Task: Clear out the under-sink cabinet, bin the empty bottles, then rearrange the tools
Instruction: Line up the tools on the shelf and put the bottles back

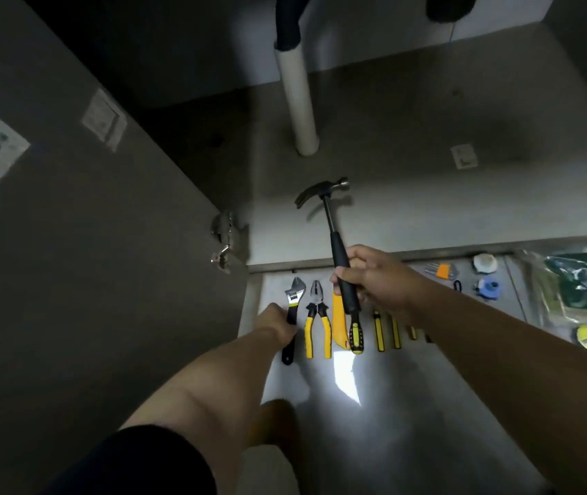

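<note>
Two tools in hand: hammer (332, 223) right, adjustable wrench (294, 298) left.
My right hand (379, 280) is clenched round the middle of the hammer's black grip; the steel head points into the cabinet, above the cabinet base (427, 198) and short of the drain pipe (301, 101). Expect a top-heavy, rigid tool; the grip looks rubbery and should resist slipping, so hold there, not on the bare shaft. My left hand (273, 325) grasps the wrench handle at the left end of the tool row (379, 330), just beside the pliers (317, 316).

Blk hammer (336, 244) aloft; wrench (295, 292), pliers (317, 323) in row.
</note>
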`<state>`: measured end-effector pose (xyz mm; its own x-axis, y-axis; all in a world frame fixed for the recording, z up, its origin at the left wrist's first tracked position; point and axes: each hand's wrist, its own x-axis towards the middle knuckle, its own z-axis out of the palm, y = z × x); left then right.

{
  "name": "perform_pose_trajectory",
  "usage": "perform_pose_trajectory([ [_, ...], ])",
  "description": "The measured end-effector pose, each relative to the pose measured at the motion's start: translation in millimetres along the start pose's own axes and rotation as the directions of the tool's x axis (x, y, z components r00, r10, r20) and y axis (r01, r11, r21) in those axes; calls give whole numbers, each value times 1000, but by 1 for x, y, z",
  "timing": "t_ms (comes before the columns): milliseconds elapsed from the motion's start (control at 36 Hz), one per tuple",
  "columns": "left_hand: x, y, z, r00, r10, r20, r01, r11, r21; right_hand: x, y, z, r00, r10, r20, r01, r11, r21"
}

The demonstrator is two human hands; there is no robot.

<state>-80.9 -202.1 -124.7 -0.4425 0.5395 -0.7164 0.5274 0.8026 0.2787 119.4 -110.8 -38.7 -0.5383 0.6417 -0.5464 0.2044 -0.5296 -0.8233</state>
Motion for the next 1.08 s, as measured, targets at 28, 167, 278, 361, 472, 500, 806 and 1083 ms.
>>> perform_pose_trajectory([
  [28,7,-4,8,1000,-9,-22,9,1000,5,5,2,1,1000,-9,-1,9,1000,-9],
  [167,28,-18,35,988,-61,-141,65,998,24,18,11,5,999,-13,31,15,999,-50],
  [278,32,-25,41,989,-72,-125,77,996,34,21,17,8,999,-9,42,11,999,-47],
  [361,31,-27,37,992,-80,-96,81,997,7,19,20,12,999,13,44,-11,999,-46],
  [472,18,-26,21,988,-135,82,152,953,-263,8,17,17,998,44,52,-41,998,-49],
  [500,12,-26,16,979,-151,134,189,919,-347,4,15,18,998,46,51,-43,998,-52],
  [806,-95,13,-32,917,165,362,255,457,-852,-58,-22,18,992,93,-86,-108,977,-182],
  [1083,-150,73,-49,838,467,281,118,347,-930,-102,-40,26,988,80,-132,-109,966,-233],
])
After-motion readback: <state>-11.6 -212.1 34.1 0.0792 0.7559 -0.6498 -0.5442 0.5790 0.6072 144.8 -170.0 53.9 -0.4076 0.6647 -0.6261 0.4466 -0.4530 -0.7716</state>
